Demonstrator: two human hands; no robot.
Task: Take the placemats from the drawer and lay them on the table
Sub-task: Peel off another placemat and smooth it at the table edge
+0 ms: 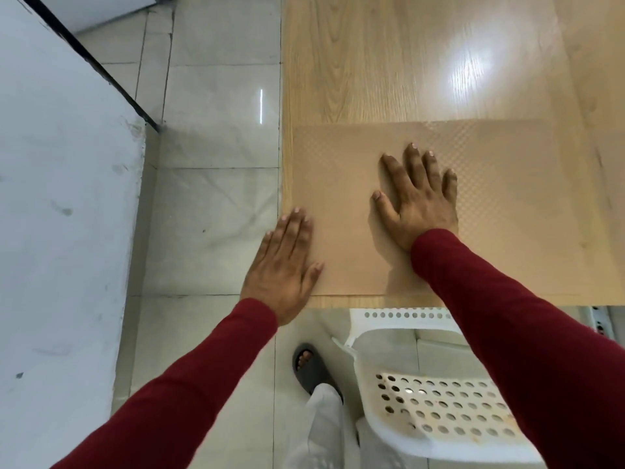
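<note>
Our right hand [421, 201] spreads straight fingers flat on the mat [490, 211], our left hand [285, 265] rests straight, closed-up fingers on its left edge, so one mat lies at the table's [372, 62] near-left corner; any others, unseen, remain.
</note>
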